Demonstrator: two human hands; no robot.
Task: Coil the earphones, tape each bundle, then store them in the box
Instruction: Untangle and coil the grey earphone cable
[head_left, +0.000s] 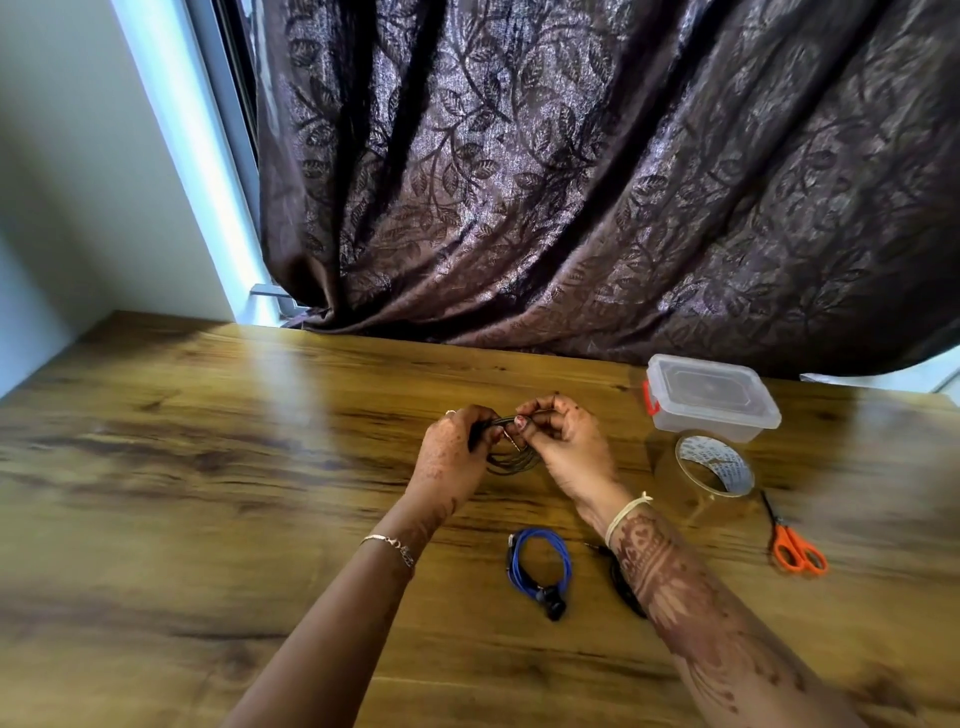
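Black earphones are pinched by left hand and right hand, fingers curled.

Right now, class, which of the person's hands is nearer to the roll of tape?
Right. The right hand grips the black earphone coil just left of the roll of tape. The left hand holds the coil's far side, farther from the tape.

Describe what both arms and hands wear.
No sleeves. The left hand bears faded henna, a finger ring and a silver chain bracelet; the right hand bears a pale thread round the wrist and dense reddish-brown henna down the forearm.
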